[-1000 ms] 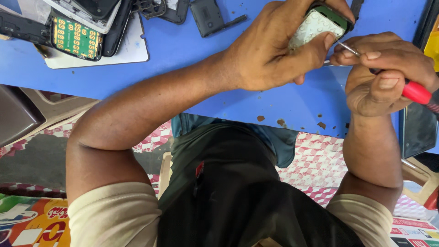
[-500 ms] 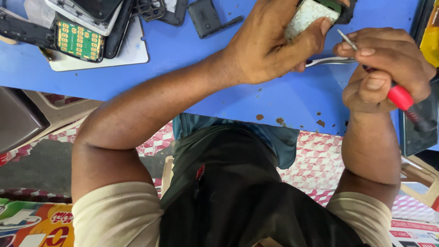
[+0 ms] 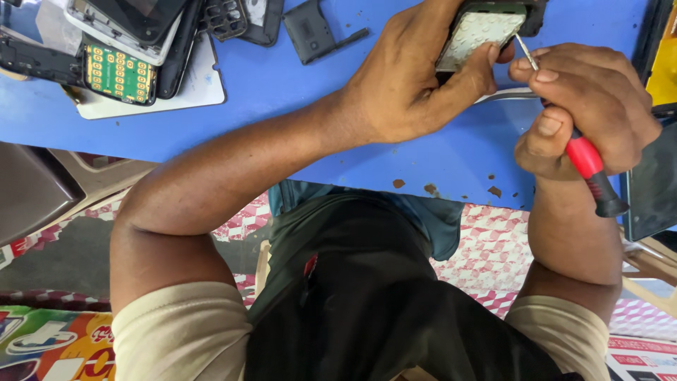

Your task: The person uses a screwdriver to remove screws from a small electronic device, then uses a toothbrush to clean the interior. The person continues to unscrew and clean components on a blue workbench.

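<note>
My left hand (image 3: 412,77) grips a small opened phone body (image 3: 481,28), its pale inner plate facing up, at the top of the blue table (image 3: 296,99). My right hand (image 3: 589,106) holds a screwdriver with a red and black handle (image 3: 589,169). Its thin metal tip (image 3: 523,48) touches the right edge of the phone body. A pair of metal tweezers (image 3: 504,95) lies on the table under my hands, mostly hidden.
At the top left lie a green keypad circuit board (image 3: 116,70), dark phone shells (image 3: 148,21) and a white sheet (image 3: 190,85). A black plastic part (image 3: 310,28) sits at top centre. A dark slab (image 3: 652,190) and yellow object (image 3: 663,63) stand at the right edge.
Both hands and the phone body have shifted slightly up and away along the table. The screwdriver tip stays at the phone's right edge.
</note>
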